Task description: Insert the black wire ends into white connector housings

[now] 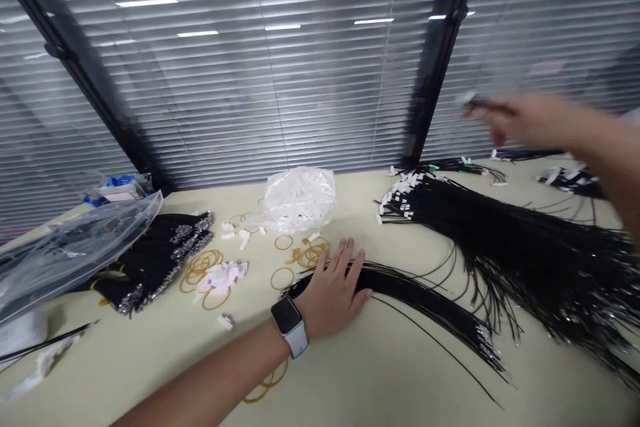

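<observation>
My left hand (pixel 334 297) lies flat with fingers spread on a bundle of thin black wires (pixel 415 290). The bundle curves to the right and ends in bare silvery tips. One loose wire (pixel 440 337) runs apart in front of it. My right hand (pixel 515 117) is raised above the back right of the table, smeared by motion. Its fingers are closed on a small dark piece with a whitish end (pixel 470 100), too blurred to name surely. Below that arm spreads a large heap of black wires (pixel 505 227) with white connectors at its left end.
Rubber bands (pixel 203 267) lie scattered on the pale table (pixel 325 387). A clear plastic bag (pixel 300 197) holding white pieces stands at the back middle. At left, plastic sheeting (pixel 90 253) partly covers black wire bundles (pixel 160 253). Window blinds (pixel 280 100) rise behind the table.
</observation>
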A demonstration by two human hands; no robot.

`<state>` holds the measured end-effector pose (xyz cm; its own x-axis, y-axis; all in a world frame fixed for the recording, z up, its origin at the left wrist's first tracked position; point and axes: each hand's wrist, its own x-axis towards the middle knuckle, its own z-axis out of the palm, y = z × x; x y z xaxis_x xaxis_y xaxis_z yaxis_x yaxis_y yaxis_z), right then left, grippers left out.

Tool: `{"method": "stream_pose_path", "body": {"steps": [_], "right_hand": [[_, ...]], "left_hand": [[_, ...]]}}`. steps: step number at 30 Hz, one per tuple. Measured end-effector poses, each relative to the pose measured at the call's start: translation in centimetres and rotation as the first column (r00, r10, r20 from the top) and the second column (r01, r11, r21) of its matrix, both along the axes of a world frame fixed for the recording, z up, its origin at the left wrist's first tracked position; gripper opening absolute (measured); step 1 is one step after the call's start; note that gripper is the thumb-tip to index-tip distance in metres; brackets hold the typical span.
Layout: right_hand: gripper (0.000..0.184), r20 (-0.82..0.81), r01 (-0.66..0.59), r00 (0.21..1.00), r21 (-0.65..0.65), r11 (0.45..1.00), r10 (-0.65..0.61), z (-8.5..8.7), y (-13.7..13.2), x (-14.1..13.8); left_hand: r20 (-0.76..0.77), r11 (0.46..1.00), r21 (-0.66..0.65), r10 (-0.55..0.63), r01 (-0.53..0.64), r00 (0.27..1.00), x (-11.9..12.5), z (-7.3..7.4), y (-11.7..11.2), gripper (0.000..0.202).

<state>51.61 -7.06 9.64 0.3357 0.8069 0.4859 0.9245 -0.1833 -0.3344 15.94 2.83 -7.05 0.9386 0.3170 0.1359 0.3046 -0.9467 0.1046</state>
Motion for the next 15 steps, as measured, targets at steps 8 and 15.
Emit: {"method": "stream_pose_path", "body": {"steps": [8, 15], "right_hand": [[0.06, 0.209, 0.073, 0.978, -0.197, 0.978, -0.031, -13.1, 5.7, -4.9], [0.04, 0.299, -0.265, 0.909, -0.123, 0.956, 0.29, -12.0, 6.0, -15.8]], "left_hand": [[0.113, 0.984, 0.124, 0.116, -0.13, 0.987, -0.7, 1.5, -0.7, 0.063], [0.039, 0.961, 0.084, 0.262, -0.264, 0.964, -4.6, 4.9, 6.0, 0.042]]}}
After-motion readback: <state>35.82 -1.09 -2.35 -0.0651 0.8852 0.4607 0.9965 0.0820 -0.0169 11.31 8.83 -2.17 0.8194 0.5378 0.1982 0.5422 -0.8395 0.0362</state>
